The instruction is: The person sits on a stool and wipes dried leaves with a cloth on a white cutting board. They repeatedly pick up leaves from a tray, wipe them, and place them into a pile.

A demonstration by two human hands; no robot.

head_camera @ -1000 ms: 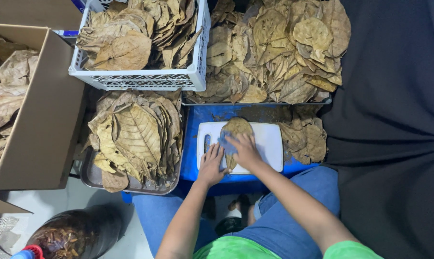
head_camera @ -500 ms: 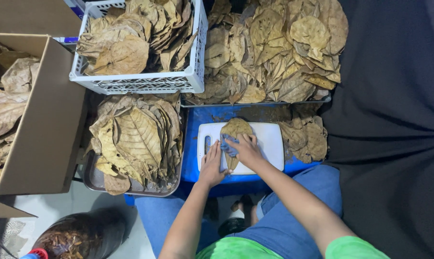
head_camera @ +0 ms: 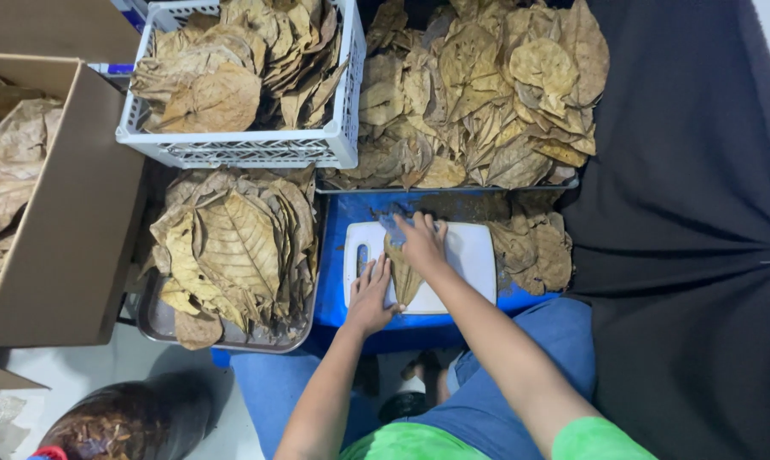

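Note:
A white cutting board (head_camera: 474, 255) lies on a blue surface (head_camera: 351, 217) over my lap. One dried brown leaf (head_camera: 405, 279) lies lengthwise on the board. My left hand (head_camera: 370, 298) rests flat on the leaf's near end and the board's left part, fingers spread. At the leaf's far end, my right hand (head_camera: 422, 243) presses down on a small grey-blue cloth (head_camera: 393, 225), which sticks out past the fingers at the board's far edge. Much of the cloth is hidden under the hand.
A metal tray (head_camera: 151, 317) of stacked leaves sits left of the board, with a white crate (head_camera: 344, 119) of leaves beyond it. More leaves (head_camera: 487, 94) are heaped at the back and beside the board (head_camera: 538, 249). Cardboard box (head_camera: 78, 230) at left, black cloth (head_camera: 692, 221) at right.
My right hand has slid with the cloth from the middle of the leaf to its far end. My left hand has stayed on the near end.

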